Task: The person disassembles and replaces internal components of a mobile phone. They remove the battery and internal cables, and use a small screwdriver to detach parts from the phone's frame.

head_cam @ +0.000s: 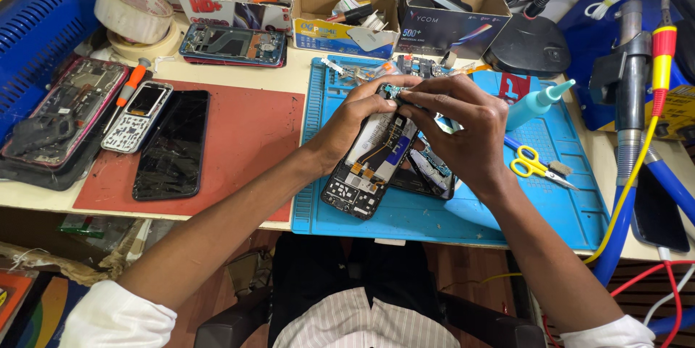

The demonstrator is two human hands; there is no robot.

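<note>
Blue mat (572, 196), both hands: left hand (362, 112), right hand (463, 131) pinching opened phone (373, 163)

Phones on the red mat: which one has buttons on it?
The small silver keypad phone, lying left of the black phone with the cracked screen. Only it has a keypad under a little screen.

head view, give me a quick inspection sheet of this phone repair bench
surface: blue mat beside red mat on a pale bench
job's things: opened phone, held tilted over the blue mat
clutter: yellow scissors, dark phone, keypad phone, tape rolls, cardboard boxes
fingers: left hand and right hand both grip the phone's top end
cables: blue hose, yellow cable
surroundings: blue machine
</note>
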